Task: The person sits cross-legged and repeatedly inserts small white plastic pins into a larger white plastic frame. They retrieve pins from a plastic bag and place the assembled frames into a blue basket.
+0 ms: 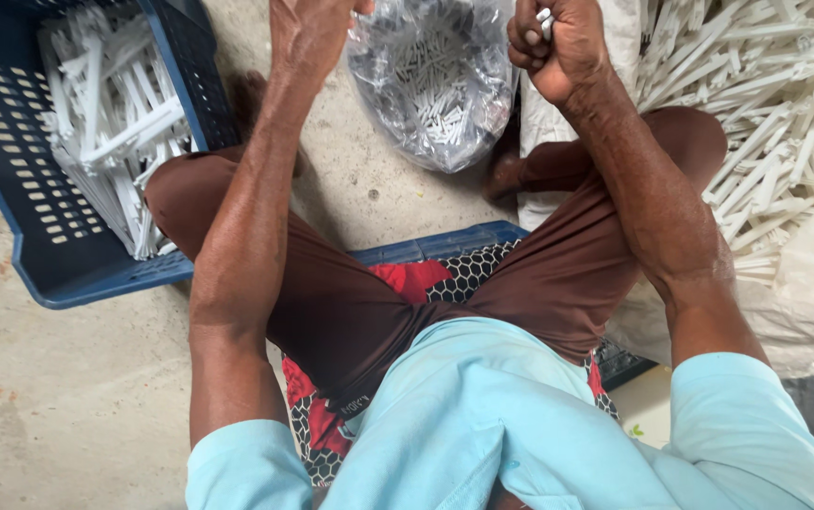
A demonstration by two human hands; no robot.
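Sitting on one blue crate (445, 247), the person raises both arms. Farther out, the right hand (558, 47) is fisted around small white plastic pieces (544, 19), just beside one clear bag (435, 80). The left hand (308, 33) is cut off; its grip cannot be told. One blue basket (34, 236) lies left of it.

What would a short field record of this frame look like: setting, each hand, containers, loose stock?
setting: person seated on a concrete floor
left hand: raised near the clear bag, fingers partly out of view
right hand: closed on small white pieces
clear bag: between the hands, holds small white pieces
blue crate: at the person's left, holds white plastic strips
pile of white plastic frames: at the person's right, on white sacking
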